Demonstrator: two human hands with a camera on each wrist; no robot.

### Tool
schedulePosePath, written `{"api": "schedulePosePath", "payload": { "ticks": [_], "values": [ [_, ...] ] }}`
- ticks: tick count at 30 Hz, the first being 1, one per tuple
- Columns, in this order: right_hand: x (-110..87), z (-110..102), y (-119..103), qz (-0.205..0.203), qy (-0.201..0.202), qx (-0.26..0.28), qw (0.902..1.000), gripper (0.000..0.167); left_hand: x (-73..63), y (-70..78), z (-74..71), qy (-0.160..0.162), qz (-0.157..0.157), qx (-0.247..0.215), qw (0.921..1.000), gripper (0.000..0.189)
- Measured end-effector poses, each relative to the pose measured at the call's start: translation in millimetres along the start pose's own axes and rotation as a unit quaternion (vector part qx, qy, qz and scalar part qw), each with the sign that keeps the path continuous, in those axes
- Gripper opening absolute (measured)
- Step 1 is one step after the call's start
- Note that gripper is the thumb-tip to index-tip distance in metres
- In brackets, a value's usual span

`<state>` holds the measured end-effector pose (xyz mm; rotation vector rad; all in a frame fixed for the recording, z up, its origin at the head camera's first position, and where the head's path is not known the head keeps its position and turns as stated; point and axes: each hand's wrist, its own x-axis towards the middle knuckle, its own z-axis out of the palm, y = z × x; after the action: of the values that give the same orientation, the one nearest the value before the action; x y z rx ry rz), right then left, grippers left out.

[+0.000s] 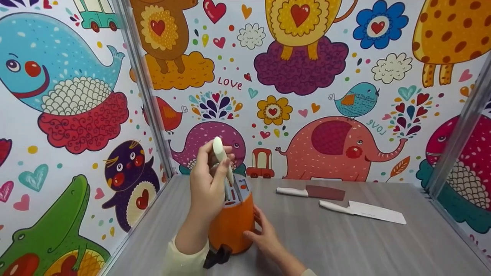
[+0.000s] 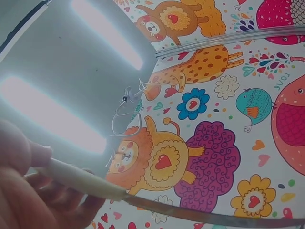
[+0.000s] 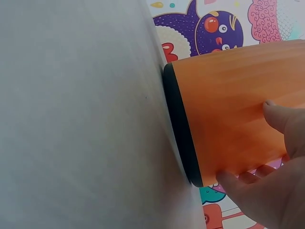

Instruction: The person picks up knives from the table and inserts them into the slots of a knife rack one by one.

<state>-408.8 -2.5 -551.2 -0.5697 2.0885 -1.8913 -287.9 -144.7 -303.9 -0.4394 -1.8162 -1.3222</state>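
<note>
My left hand [image 1: 207, 184] grips the off-white handle of a knife [image 1: 220, 149] above an orange knife block [image 1: 232, 226]. The knife is near upright, its blade pointing down at the block's slotted grey top. In the left wrist view, the knife's handle [image 2: 81, 180] lies across the fingers and a long, narrow metal blade runs out to the right. Low on the block's right side, my right hand [image 1: 264, 234] holds it, thumb in front and fingers round the side. The right wrist view shows the block's dark base [image 3: 181, 126] against the tabletop.
Two broad-bladed knives with white handles lie to the right on the grey wood-look table [image 1: 326, 245]: one with a reddish-brown blade [image 1: 326, 192], one with a pale blade [image 1: 378, 212]. Cartoon-printed walls [image 1: 245, 76] stand behind and at the sides.
</note>
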Motion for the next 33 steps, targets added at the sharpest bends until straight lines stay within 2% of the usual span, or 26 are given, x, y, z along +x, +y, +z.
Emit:
{"api": "schedulePosePath", "payload": {
  "ticks": [7,14,19,25,29,33],
  "values": [
    [-1.3,-0.3,0.6,-0.004,-0.001,0.006,1.0,0.094,11.5,-0.6,-1.3,0.035,0.022,0.012,0.9991,0.04],
    [-0.3,-0.7,2.8,-0.017,0.003,-0.003,0.9998,0.093,19.1,-22.2,5.5,0.05,0.002,0.033,0.9982,0.04],
    [0.7,0.3,1.6,-0.007,0.006,0.0,1.0,0.093,23.5,-35.9,11.3,0.066,0.012,0.047,0.9966,0.038],
    [0.1,0.5,-0.4,0.017,0.016,0.007,0.9997,0.093,24.8,-50.1,17.6,0.062,0.01,0.069,0.9956,0.039],
    [0.7,1.1,-0.9,0.026,0.018,0.01,0.9995,0.092,23.8,-62.9,19.6,0.058,-0.007,0.074,0.9956,0.039],
    [1.4,1.8,0.0,0.029,0.015,0.016,0.9993,0.091,23.1,-76.4,22.1,0.036,-0.034,0.081,0.9955,0.04]
  ]
}}
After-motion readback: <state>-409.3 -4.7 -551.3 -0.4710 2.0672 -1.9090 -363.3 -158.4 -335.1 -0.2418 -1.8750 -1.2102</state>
